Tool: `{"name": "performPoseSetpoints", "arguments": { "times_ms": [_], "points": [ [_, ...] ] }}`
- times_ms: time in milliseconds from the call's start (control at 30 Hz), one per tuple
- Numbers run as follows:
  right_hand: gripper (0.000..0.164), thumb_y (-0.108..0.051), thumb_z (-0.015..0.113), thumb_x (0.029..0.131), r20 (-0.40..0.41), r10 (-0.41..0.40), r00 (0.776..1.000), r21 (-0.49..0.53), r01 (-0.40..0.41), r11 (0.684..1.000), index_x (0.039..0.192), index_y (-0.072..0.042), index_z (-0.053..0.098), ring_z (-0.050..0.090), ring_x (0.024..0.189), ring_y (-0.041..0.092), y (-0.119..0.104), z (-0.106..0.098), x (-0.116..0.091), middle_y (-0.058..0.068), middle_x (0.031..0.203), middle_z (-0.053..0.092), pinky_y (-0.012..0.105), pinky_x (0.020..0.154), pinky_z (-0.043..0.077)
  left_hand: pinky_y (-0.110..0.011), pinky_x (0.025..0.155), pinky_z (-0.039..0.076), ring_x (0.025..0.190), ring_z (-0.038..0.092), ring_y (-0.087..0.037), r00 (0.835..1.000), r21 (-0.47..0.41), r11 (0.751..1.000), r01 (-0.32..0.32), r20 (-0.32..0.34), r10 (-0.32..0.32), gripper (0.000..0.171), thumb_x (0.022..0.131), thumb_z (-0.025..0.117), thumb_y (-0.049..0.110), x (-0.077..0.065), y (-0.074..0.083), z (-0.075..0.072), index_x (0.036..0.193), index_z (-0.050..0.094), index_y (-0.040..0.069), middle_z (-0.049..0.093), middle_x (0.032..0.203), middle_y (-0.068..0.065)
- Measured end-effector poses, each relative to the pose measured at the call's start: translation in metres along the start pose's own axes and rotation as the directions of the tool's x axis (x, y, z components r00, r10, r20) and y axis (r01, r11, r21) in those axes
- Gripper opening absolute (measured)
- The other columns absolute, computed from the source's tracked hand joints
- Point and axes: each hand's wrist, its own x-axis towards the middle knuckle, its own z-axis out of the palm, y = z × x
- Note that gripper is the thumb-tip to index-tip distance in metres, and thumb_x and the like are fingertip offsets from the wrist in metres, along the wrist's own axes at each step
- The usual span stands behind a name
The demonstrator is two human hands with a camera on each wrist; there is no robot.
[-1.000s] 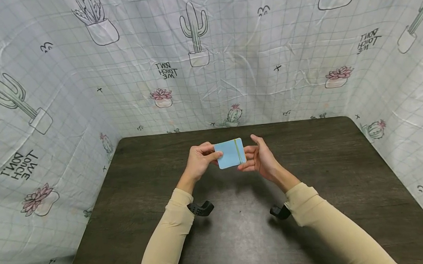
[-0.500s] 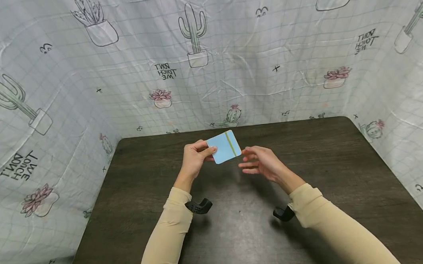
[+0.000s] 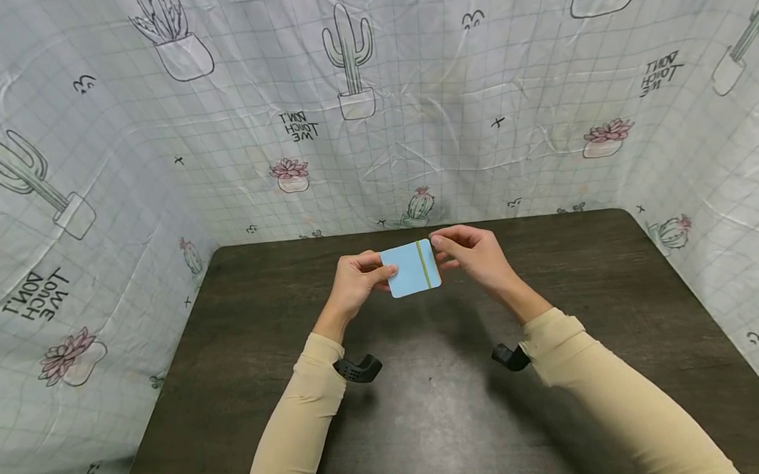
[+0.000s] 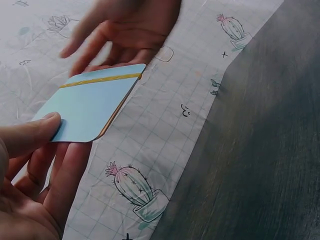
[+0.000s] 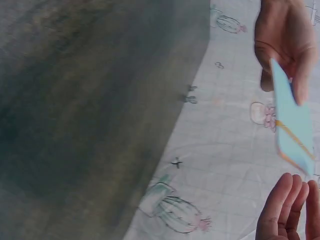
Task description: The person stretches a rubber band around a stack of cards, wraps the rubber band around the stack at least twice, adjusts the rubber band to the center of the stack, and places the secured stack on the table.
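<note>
Our left hand [image 3: 351, 283] pinches the blue pad [image 3: 409, 271]; our right hand [image 3: 480, 257] is loose. Probably light, stiff; hold its edges.

Pale glare is spread midway between the side edges of the tabletop [image 3: 421, 421]; soft shadows are cast below the sleeves [image 3: 299, 420]; wrist views are dimmer, blurred.
</note>
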Motion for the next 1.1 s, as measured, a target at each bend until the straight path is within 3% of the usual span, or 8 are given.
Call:
{"name": "performPoseSetpoints", "arguments": {
  "times_ms": [233, 400, 467, 700, 900, 1100],
  "points": [
    [0.032, -0.021, 0.073, 0.096, 0.005, -0.022, 1.0, -0.062, 0.023, 0.998, 0.115, 0.005, 0.071, 0.069, 0.081, 0.022, -0.0082, 0.0013, 0.0083, 0.013, 0.1, 0.07, 0.037, 0.074, 0.062, -0.034, 0.06, 0.062, 0.069, 0.069, -0.016, 0.999, 0.002, 1.0, 0.011, 0.036, -0.011, 0.023, 0.089, 0.071, -0.01, -0.0013, -0.0014, 0.0011, 0.109, 0.068, -0.019, 0.062, 0.085, -0.006],
    [0.028, -0.017, 0.072, 0.096, 0.015, -0.01, 1.0, -0.077, 0.011, 0.997, 0.111, 0.007, 0.071, 0.068, 0.076, 0.019, -0.0072, 0.0026, 0.0099, 0.011, 0.097, 0.071, 0.033, 0.068, 0.062, -0.059, 0.071, 0.058, 0.072, 0.07, -0.017, 0.998, 0.013, 1.0, 0.016, 0.056, -0.017, 0.025, 0.089, 0.071, -0.009, -0.0021, -0.0012, 0.0004, 0.112, 0.068, -0.017, 0.062, 0.087, -0.006],
    [0.026, -0.017, 0.071, 0.097, 0.029, -0.006, 1.0, -0.085, 0.009, 0.996, 0.108, 0.007, 0.072, 0.067, 0.077, 0.019, -0.0068, 0.0031, 0.0099, 0.011, 0.099, 0.072, 0.032, 0.068, 0.061, -0.061, 0.072, 0.056, 0.073, 0.07, -0.017, 0.998, 0.012, 1.0, 0.022, 0.062, -0.023, 0.025, 0.089, 0.071, -0.009, -0.0019, -0.0012, 0.0003, 0.113, 0.068, -0.017, 0.062, 0.087, -0.006],
    [0.025, -0.018, 0.069, 0.098, 0.071, 0.028, 0.997, -0.121, -0.019, 0.992, 0.108, 0.005, 0.073, 0.064, 0.08, 0.019, -0.0044, 0.0034, 0.0098, 0.01, 0.1, 0.071, 0.031, 0.07, 0.058, -0.031, 0.061, 0.062, 0.072, 0.069, -0.017, 0.995, 0.009, 0.999, 0.037, 0.093, -0.038, 0.023, 0.089, 0.071, -0.009, -0.0021, -0.0009, -0.0004, 0.11, 0.068, -0.019, 0.065, 0.088, -0.007],
    [0.024, -0.018, 0.07, 0.097, 0.094, 0.051, 0.994, -0.099, -0.042, 0.994, 0.106, 0.005, 0.073, 0.064, 0.083, 0.018, -0.0004, 0.0048, 0.0111, 0.006, 0.1, 0.072, 0.034, 0.074, 0.057, -0.035, 0.062, 0.062, 0.072, 0.07, -0.017, 0.992, 0.034, 0.999, 0.034, 0.124, -0.038, 0.022, 0.09, 0.071, -0.007, -0.0027, -0.0021, -0.003, 0.109, 0.069, -0.018, 0.066, 0.088, -0.004],
    [0.018, -0.015, 0.072, 0.096, 0.112, 0.056, 0.992, -0.095, -0.046, 0.994, 0.1, 0.002, 0.076, 0.064, 0.08, 0.019, 0.0012, 0.0092, 0.0111, 0.007, 0.096, 0.072, 0.036, 0.072, 0.055, -0.041, 0.06, 0.062, 0.069, 0.069, -0.019, 0.987, 0.045, 0.999, 0.024, 0.155, -0.031, 0.021, 0.089, 0.071, -0.007, -0.0022, -0.0038, -0.0034, 0.107, 0.07, -0.017, 0.067, 0.091, -0.014]
  ]
}}
